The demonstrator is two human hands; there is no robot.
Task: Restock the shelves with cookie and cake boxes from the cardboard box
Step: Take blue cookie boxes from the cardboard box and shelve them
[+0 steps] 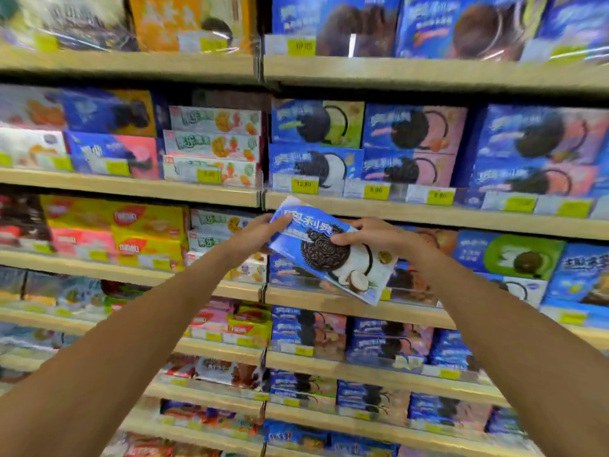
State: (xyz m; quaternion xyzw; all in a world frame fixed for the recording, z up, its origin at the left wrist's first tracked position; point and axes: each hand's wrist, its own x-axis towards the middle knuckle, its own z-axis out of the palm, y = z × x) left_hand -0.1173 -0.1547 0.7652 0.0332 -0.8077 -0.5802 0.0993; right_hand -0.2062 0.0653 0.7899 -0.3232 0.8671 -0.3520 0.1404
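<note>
Before shelves (428, 215), cookie box (324, 258) slanting down-right

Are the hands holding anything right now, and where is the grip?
Both hold a tilted blue cardboard cookie box with a coconut picture. The left hand has its grip on the upper-left end; the right hand on the top edge, thumb on the front.

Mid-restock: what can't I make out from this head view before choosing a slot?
1. Cardboard box: outside the head view, so remaining stock is unknown.
2. Blue cookie box: its back faces away; left hand and right hand cover part of its upper edge.
3. Top-shelf packages: motion-blurred, cut off by the frame's upper edge.
4. Far-right price tag: blurred, unreadable.
</note>
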